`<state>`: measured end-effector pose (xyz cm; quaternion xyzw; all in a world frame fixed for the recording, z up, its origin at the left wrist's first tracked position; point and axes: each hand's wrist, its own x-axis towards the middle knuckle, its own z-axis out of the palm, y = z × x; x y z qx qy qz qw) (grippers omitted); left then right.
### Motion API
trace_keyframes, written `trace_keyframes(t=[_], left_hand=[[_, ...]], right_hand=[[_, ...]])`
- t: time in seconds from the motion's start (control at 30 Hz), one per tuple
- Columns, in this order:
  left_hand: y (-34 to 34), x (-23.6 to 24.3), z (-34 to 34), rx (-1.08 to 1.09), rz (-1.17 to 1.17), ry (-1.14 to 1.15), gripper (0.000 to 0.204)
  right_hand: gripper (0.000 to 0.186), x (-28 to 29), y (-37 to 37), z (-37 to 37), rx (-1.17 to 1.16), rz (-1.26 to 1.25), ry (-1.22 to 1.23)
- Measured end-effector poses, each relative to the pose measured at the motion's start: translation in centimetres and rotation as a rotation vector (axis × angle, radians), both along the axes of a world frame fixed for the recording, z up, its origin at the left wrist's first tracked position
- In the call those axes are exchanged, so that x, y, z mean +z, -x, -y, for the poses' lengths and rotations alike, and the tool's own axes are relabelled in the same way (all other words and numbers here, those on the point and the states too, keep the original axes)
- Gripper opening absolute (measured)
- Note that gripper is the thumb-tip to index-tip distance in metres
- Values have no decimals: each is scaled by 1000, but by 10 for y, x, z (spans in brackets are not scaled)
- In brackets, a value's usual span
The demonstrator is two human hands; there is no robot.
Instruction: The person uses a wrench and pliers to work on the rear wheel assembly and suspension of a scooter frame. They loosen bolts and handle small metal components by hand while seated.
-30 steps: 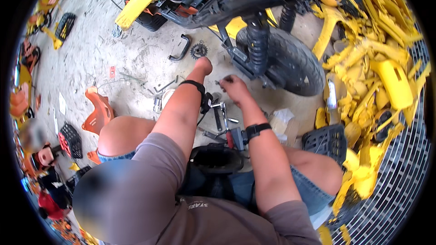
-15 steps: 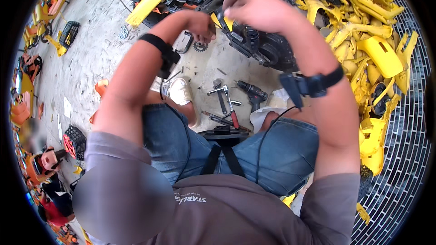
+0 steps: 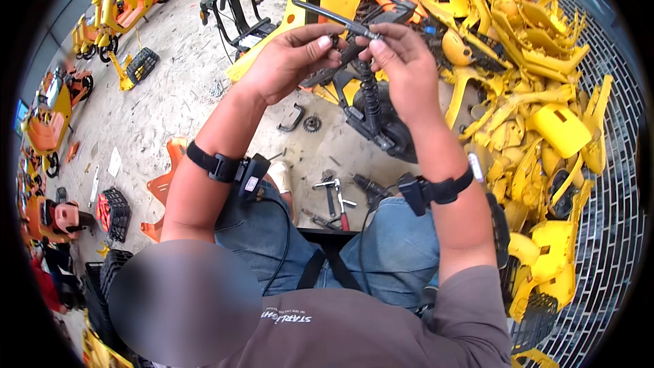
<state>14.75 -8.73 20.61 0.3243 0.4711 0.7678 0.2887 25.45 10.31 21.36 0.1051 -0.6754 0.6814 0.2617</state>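
Observation:
My left hand [image 3: 294,60] is closed in a pinch on a small dark round part [image 3: 334,39]. Opposite it, my right hand [image 3: 409,67] pinches a small silvery rod-like piece [image 3: 374,37] between thumb and fingers; its exact kind is too small to make out. The two hands are raised close together with a short gap between the fingertips. Below and beyond them stands a partly stripped scooter frame with a black coil-spring shock absorber [image 3: 370,95] and a dark wheel [image 3: 398,123]. A black tubular bar [image 3: 327,13] passes just behind the fingers.
On the concrete floor lie a ratchet with a red handle [image 3: 343,219], a cordless drill [image 3: 370,186], a sprocket [image 3: 312,124] and a black C-shaped piece [image 3: 291,117]. Yellow body panels [image 3: 558,129] pile up at right. Orange and yellow scooters [image 3: 122,10] stand at far left.
My view has tilted upward. My hands have come up from around the scooter frame and now face each other, both pinching small pieces. The right hand is no longer smeared by motion.

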Motion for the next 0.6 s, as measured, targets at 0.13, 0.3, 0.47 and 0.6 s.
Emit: trace_keyframes(t=[0.13,0.3,0.47,0.6], left_hand=[[-16,13,-10,13,36,-119,35],[-16,3,-11,-8,30,-104,40],[-7,-12,-21,62,-56,-33,37],[1,-27,-31,90,-157,34,38]], right_hand=[[22,2,-10,-2,-6,-48,-26],[22,-1,-16,1,3,-101,-53],[18,-20,-3,-14,-72,-88,-195],[20,-24,-6,-15,-144,5,-266]])
